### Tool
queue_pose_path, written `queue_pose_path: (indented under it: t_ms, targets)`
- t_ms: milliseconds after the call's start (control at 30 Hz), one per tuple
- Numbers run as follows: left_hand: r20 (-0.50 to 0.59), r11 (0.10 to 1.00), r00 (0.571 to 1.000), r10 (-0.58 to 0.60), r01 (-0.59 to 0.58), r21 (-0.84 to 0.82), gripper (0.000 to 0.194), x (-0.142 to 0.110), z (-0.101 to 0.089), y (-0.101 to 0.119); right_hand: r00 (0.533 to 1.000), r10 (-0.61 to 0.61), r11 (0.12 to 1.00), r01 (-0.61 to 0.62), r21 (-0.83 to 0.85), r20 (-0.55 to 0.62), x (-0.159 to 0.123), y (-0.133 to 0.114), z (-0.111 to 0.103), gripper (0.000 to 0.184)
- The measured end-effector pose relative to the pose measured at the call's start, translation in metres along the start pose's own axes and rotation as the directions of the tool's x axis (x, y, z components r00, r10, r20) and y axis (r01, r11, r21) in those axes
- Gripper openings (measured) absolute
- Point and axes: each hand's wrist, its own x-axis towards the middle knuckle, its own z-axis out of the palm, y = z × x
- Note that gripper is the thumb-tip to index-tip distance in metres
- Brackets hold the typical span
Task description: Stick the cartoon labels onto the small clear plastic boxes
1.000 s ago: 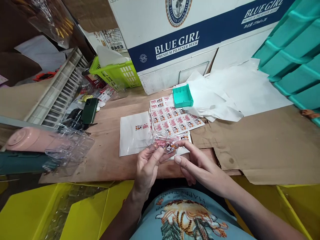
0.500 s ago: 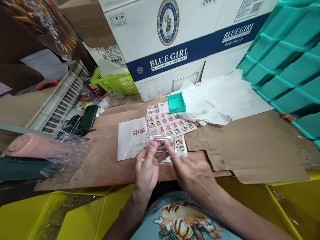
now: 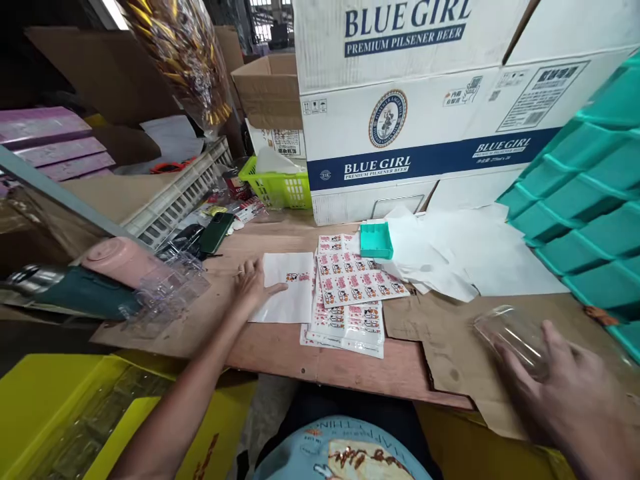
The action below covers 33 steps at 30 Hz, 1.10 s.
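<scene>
Both hands have parted since the earlier frame: the right hand has carried the clear case far rightward, while the left hand has come to the white sheet. Thumb and fingers of the right hand hold the case's near end, though blur hides how firmly; I cannot tell whether it touches the cardboard beneath. The left hand lies spread, thumb over the sheet's left part. That sheet is immediately right of the left hand, much the nearer one, its long axis running away from the person; the case's slants from far left to near right.

Counted outward: one case, one white sheet bearing one printed label, at least three overlapping sticker sheets, and one teal tray on their far right corner. Farther off on the desk are two bottles, one phone and one lime basket.
</scene>
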Motion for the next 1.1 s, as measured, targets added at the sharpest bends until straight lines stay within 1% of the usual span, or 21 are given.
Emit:
queue_pose_path:
  t_ms: [67,133,167,200,267,300,333,400,433,500,533,600,633,700,733,767,833,867,933,1000,1100]
  targets:
    - [0.054,0.998,0.999,0.008,-0.004,-0.066,0.047,0.009,0.001,-0.013,0.991,-0.089,0.995,0.094,0.044,-0.102,0.005,-0.026,-0.003,0.075]
    - [0.086,0.988,0.996,0.036,-0.023,-0.150,0.029,0.006,0.005,-0.012,0.968,-0.176,0.927,0.225,0.300,-0.180,0.010,-0.083,-0.014,0.076]
    - [0.089,0.983,0.995,0.048,-0.031,-0.182,0.027,0.000,0.007,-0.006,0.962,-0.233,0.824,0.274,0.497,-0.143,0.013,-0.117,-0.019,0.070]
    - [0.092,0.977,0.994,0.064,-0.043,-0.210,0.027,-0.008,0.008,0.002,0.948,-0.316,0.694,0.247,0.677,-0.022,0.017,-0.151,-0.023,0.065]
    - [0.104,0.940,0.991,0.087,-0.047,-0.337,0.031,-0.028,0.007,0.022,0.923,-0.356,0.490,0.051,0.870,0.146,0.025,-0.213,-0.026,0.078]
    - [0.117,0.894,0.990,0.085,-0.024,-0.447,0.031,-0.039,0.005,0.032,0.898,-0.368,0.389,-0.086,0.917,0.240,0.029,-0.236,-0.024,0.083]
    - [0.143,0.819,0.987,0.071,0.025,-0.573,0.032,-0.050,0.002,0.041,0.860,-0.393,0.270,-0.231,0.935,0.326,0.033,-0.254,-0.022,0.078]
    - [0.261,0.607,0.965,0.030,0.190,-0.772,0.036,-0.071,-0.006,0.057,0.783,-0.437,0.061,-0.466,0.883,0.443,0.038,-0.273,-0.016,0.056]
    - [0.336,0.508,0.942,0.015,0.282,-0.814,0.038,-0.079,-0.010,0.063,0.761,-0.445,-0.017,-0.535,0.845,0.472,0.039,-0.275,-0.014,0.046]
    - [0.467,0.393,0.884,-0.001,0.430,-0.813,0.040,-0.090,-0.015,0.070,0.750,-0.429,-0.086,-0.589,0.804,0.503,0.037,-0.269,-0.013,0.040]
    - [0.508,0.351,0.861,-0.010,0.478,-0.805,0.039,-0.093,-0.015,0.071,0.750,-0.423,-0.070,-0.586,0.807,0.508,0.036,-0.264,-0.013,0.039]
    - [0.534,0.273,0.845,-0.039,0.523,-0.807,0.036,-0.097,-0.011,0.073,0.777,-0.417,0.049,-0.499,0.865,0.471,0.032,-0.252,-0.015,0.034]
    - [0.527,0.245,0.848,-0.059,0.524,-0.816,0.036,-0.099,-0.007,0.074,0.831,-0.382,0.133,-0.383,0.914,0.404,0.029,-0.247,-0.015,0.030]
    - [0.482,0.229,0.870,-0.098,0.491,-0.840,0.036,-0.101,0.003,0.077,0.950,-0.288,0.326,-0.018,0.945,0.117,0.024,-0.240,-0.017,0.020]
    - [0.461,0.240,0.882,-0.103,0.472,-0.849,0.036,-0.103,0.008,0.079,0.959,-0.279,0.410,0.170,0.896,-0.054,0.021,-0.239,-0.018,0.014]
    - [0.447,0.251,0.889,-0.099,0.457,-0.853,0.037,-0.105,0.013,0.081,0.933,-0.305,0.469,0.321,0.823,-0.189,0.017,-0.239,-0.020,0.011]
    - [0.454,0.254,0.887,-0.079,0.459,-0.851,0.038,-0.108,0.021,0.086,0.853,-0.428,0.508,0.502,0.700,-0.300,0.012,-0.240,-0.023,0.012]
    - [0.474,0.245,0.877,-0.077,0.477,-0.844,0.037,-0.110,0.023,0.088,0.821,-0.484,0.508,0.546,0.666,-0.304,0.009,-0.241,-0.025,0.014]
    - [0.504,0.213,0.858,-0.103,0.514,-0.831,0.035,-0.112,0.026,0.092,0.793,-0.527,0.512,0.583,0.631,-0.304,0.006,-0.243,-0.026,0.017]
    - [0.500,0.202,0.855,-0.141,0.519,-0.830,0.034,-0.112,0.027,0.095,0.800,-0.517,0.521,0.576,0.629,-0.304,0.005,-0.243,-0.025,0.018]
    - [0.460,0.208,0.874,-0.160,0.485,-0.850,0.035,-0.113,0.029,0.097,0.834,-0.467,0.534,0.530,0.659,-0.292,0.004,-0.241,-0.019,0.014]
